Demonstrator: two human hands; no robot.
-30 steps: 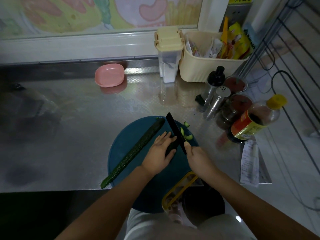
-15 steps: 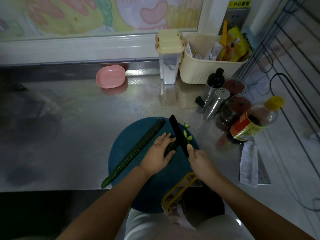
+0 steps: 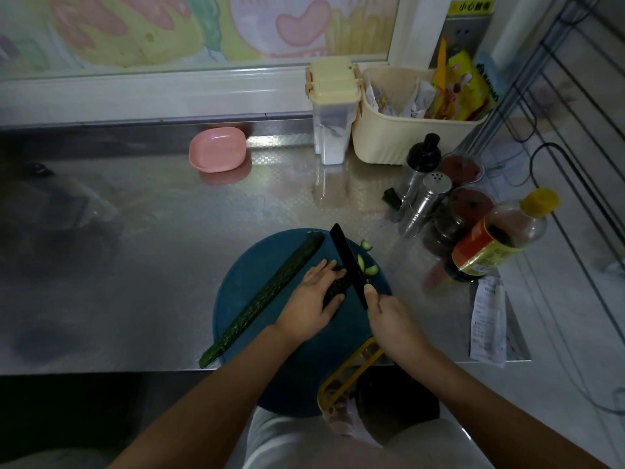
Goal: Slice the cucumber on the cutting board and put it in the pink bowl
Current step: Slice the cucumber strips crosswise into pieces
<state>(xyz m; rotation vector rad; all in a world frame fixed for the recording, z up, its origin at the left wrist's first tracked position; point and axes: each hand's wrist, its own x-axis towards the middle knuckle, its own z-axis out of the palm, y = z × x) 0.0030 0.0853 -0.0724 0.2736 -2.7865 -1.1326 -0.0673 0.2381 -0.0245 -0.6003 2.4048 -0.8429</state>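
Observation:
A round dark blue cutting board lies at the counter's near edge. A long cucumber half rests diagonally on its left side. My left hand presses a shorter cucumber piece onto the board. My right hand grips a black knife, whose blade stands against the piece's right end. A few cut slices lie just right of the blade. The pink bowl sits empty at the back of the counter.
A cream seasoning box and cream basket stand at the back right. Shakers, jars and a yellow-capped sauce bottle crowd the right. A receipt lies near the right edge. A yellow-framed object sits below the board.
The knife has kept working at the cucumber piece's right end. Both hands stay in nearly the same spot on the board, and the camera has shifted slightly.

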